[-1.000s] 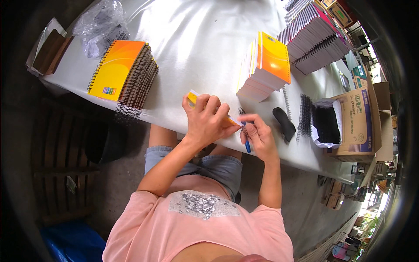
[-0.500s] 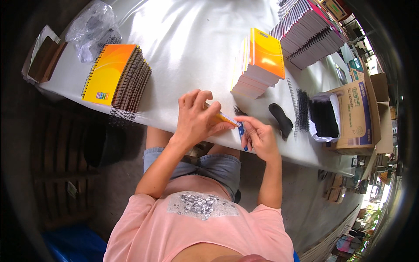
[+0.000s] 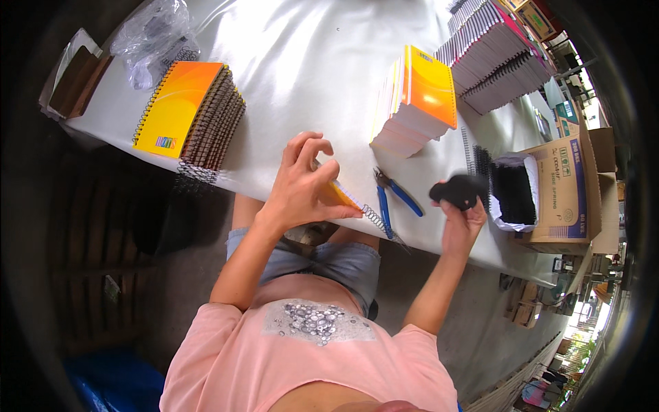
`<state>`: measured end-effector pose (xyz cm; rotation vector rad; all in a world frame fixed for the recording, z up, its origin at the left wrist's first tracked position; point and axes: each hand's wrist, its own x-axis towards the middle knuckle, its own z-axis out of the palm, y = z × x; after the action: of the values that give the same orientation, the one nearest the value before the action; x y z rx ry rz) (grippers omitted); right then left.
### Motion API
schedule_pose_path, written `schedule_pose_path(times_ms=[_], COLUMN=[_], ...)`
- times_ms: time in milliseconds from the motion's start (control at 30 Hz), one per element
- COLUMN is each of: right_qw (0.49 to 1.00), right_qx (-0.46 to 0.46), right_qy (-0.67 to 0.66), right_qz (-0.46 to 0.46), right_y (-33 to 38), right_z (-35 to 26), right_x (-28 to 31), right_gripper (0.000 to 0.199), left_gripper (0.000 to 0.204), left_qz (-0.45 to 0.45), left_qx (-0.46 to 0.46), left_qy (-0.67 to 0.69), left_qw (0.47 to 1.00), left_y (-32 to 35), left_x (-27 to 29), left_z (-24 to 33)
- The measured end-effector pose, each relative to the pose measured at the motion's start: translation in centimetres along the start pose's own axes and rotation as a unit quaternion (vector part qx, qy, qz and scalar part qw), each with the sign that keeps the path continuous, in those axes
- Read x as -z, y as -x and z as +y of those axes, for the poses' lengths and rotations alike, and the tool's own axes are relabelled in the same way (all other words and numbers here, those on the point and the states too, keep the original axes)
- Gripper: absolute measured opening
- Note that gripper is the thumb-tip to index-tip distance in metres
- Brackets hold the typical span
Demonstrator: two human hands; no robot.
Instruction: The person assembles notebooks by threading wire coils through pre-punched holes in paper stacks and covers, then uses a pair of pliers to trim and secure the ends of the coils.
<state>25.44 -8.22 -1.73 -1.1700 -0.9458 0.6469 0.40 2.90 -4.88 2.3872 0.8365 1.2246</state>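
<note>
My left hand is closed on a small yellow notebook at the table's front edge, its narrow side turned up. A dark wire coil sticks out of the notebook's end toward me, with its loose tip beyond the table edge. In my right hand is a black, curved, sole-shaped pad, lifted and a little blurred; the fingers are partly hidden beneath it. Blue-handled cutting pliers lie spread on the table between my hands, one handle beside the coil.
Spiral-bound notebooks are stacked on the left, near a clear plastic bag. Unbound yellow-orange notebooks stand piled ahead to the right. Beyond them are grey-edged book stacks. Black coils lie by a cardboard box at right.
My right hand has moved right and picked up the black pad from the table. The pliers now lie on the table. More of the coil shows at the notebook's end.
</note>
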Motion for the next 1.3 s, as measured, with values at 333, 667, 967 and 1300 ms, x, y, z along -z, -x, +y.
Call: schedule_pose_path(times_ms=[333,667,967,1300], right_qw=[0.954,0.969,0.965,0.959], right_qx=[-0.084,-0.026,-0.040,-0.019], right_qy=[0.154,0.112,0.131,0.203], right_qz=[-0.244,-0.218,-0.225,-0.198], right_y=[0.1,-1.2,-0.8,-2.7], right_z=[1.3,0.7,0.0,1.4], right_x=[-5.9,-6.4,-9.1,-10.5], right_gripper=[0.019,0.032,0.031,0.030], left_gripper=[0.060,0.057,0.062,0.092], left_qz=[0.016,-0.001,0.055,0.061], left_qx=[0.005,0.000,0.079,0.122], left_qy=[0.033,0.048,0.146,0.272], left_qw=[0.999,0.999,0.985,0.953], left_y=[0.4,-0.5,0.0,0.6], left_x=[-0.2,0.0,-0.3,-1.7], left_z=[-0.1,-0.3,-2.1,-3.6])
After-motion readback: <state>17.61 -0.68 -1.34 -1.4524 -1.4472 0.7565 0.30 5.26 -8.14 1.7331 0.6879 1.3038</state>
